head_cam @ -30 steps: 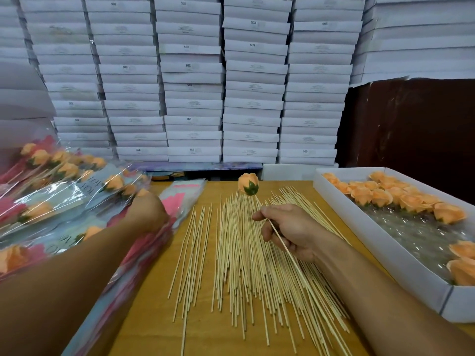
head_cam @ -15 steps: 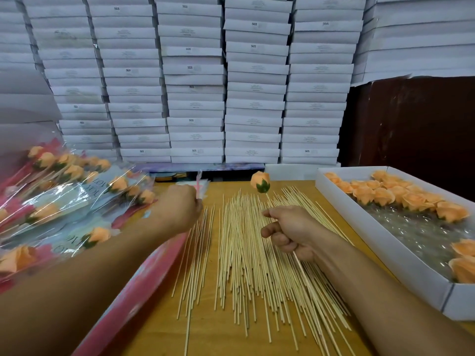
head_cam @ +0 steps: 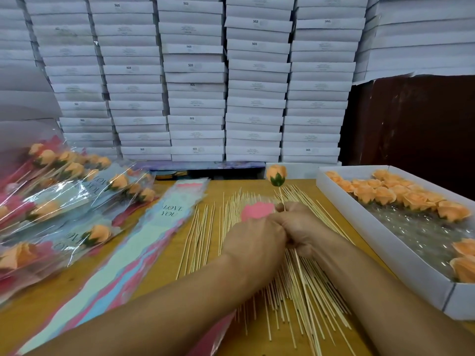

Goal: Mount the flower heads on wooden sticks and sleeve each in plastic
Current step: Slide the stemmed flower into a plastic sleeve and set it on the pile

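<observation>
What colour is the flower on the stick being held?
Peach-orange flower head with a green base, seen in the head view.

"LOVE YOU" is printed in dark letters on the top plastic sleeve [head_cam: 171, 211] of the flat stack. The same words, partly hidden, are seen on the sleeved flowers [head_cam: 96, 181] at left. "SGS" is read on many white boxes [head_cam: 191, 118]; the smaller print beneath is illegible.
</observation>
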